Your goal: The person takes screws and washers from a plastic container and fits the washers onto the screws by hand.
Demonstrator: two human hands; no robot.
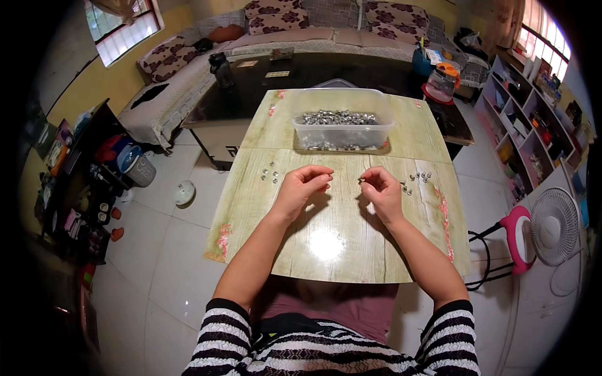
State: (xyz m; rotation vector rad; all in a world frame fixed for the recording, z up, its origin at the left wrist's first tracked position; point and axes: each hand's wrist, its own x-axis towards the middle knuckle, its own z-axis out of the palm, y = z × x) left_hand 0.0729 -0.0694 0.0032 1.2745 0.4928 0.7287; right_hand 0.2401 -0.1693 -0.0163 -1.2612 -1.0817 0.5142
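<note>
Over the middle of the light wood-patterned table (pixel 251 207), my left hand (pixel 305 188) is closed in a pinch; a tiny piece seems to show at its fingertips, too small to name. To its right, my right hand (pixel 382 191) pinches a small dark metal piece (pixel 362 180). The hands are apart, fingertips facing each other. Several small shiny round pieces (pixel 274 174) lie left of my left hand. Several small screw-like metal pieces (pixel 420 177) lie right of my right hand. Behind both hands, a clear plastic box (pixel 343 136) holds a heap of small metal parts (pixel 338 118).
Beyond the table stands a dark low table (pixel 251 94) with a bottle (pixel 221 69) and an orange-lidded jug (pixel 443 81). A sofa (pixel 338 37) runs along the back. At the right are a fan (pixel 554 216), a pink-backed chair (pixel 519 241) and shelves (pixel 533 119).
</note>
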